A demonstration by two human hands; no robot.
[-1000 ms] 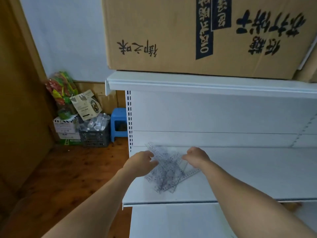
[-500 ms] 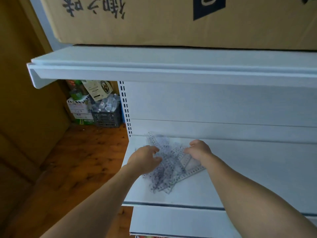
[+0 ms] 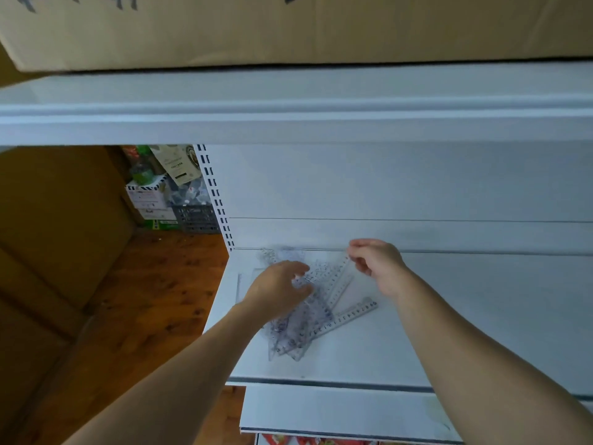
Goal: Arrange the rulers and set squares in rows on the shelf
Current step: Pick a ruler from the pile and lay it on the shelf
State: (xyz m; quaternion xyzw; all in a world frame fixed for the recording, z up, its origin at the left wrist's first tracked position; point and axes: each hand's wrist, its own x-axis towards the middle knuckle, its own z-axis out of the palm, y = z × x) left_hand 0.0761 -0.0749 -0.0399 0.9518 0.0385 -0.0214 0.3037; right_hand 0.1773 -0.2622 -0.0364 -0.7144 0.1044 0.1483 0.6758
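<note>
Rulers (image 3: 349, 317): clear glossy plastic, printed scales. Shelf (image 3: 449, 316): smooth matt white painted metal. Carton (image 3: 288, 27): matt brown cardboard. Floor (image 3: 144, 300): varnished wood.

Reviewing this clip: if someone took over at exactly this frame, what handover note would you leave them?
Left grip: fingers out, resting on the pile of clear rulers and set squares.
Right grip: appears to pinch the far end of one clear ruler at the pile's right side.
Where: the pieces lie crossed and overlapping at the left end of the white shelf; a numbered ruler fans out to the right.
Done: no row laid out yet.
Left: separate the pieces and lay them in rows along the shelf.
</note>
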